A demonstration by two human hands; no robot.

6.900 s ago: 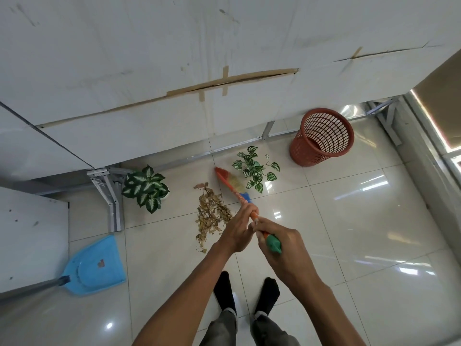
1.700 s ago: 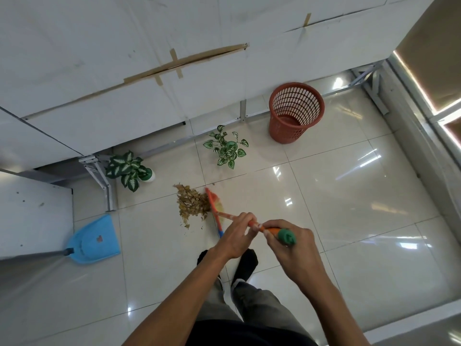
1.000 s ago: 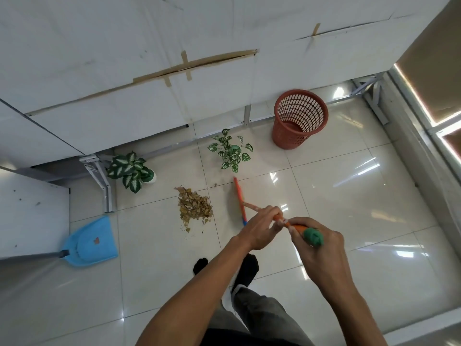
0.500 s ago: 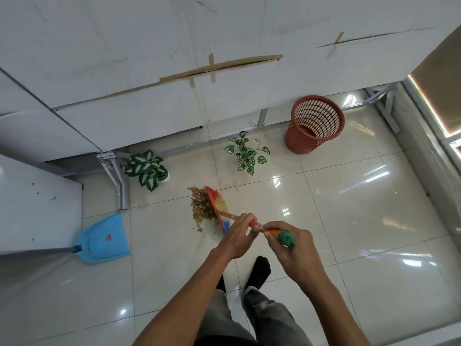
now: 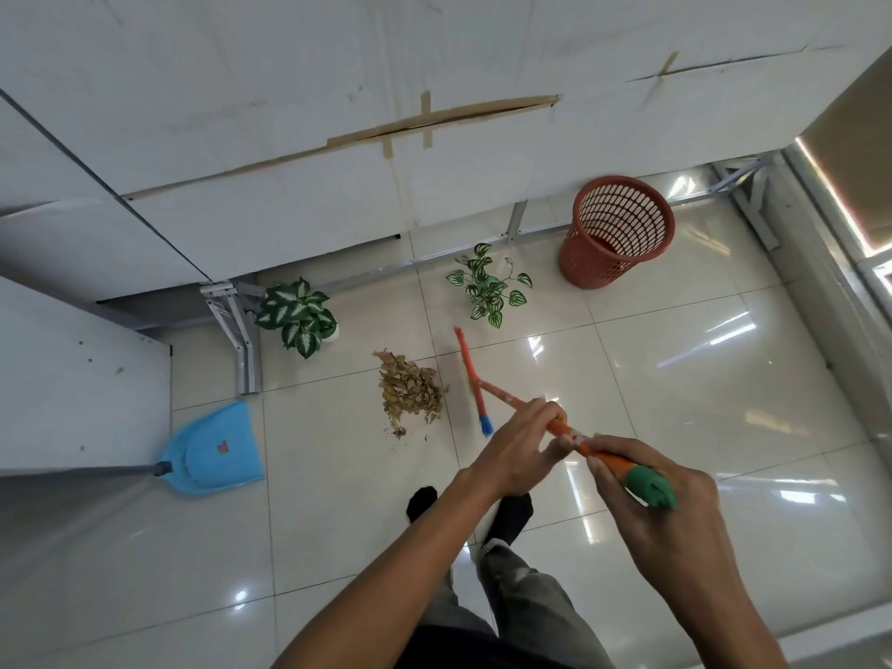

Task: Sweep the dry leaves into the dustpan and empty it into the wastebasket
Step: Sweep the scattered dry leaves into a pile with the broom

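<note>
A pile of dry brown leaves [image 5: 410,391] lies on the white tiled floor. Just right of it stands the broom [image 5: 470,374], its orange head edge-on with a blue tip, a small gap from the leaves. My left hand [image 5: 519,449] grips the orange handle lower down. My right hand [image 5: 663,511] grips it near the green end cap. The blue dustpan [image 5: 215,451] lies flat on the floor far left of the pile. The red mesh wastebasket [image 5: 615,231] stands upright at the back right, by the wall.
Two potted green plants stand near the wall, one plant [image 5: 299,313] left of the pile and one plant [image 5: 490,287] behind the broom. A metal table leg [image 5: 236,340] and a white tabletop [image 5: 72,379] are at left. My socked feet [image 5: 473,511] are below the hands.
The broom head has swung from against the leaves out to their right. The pile is tighter and sits closer to me than several seconds ago.
</note>
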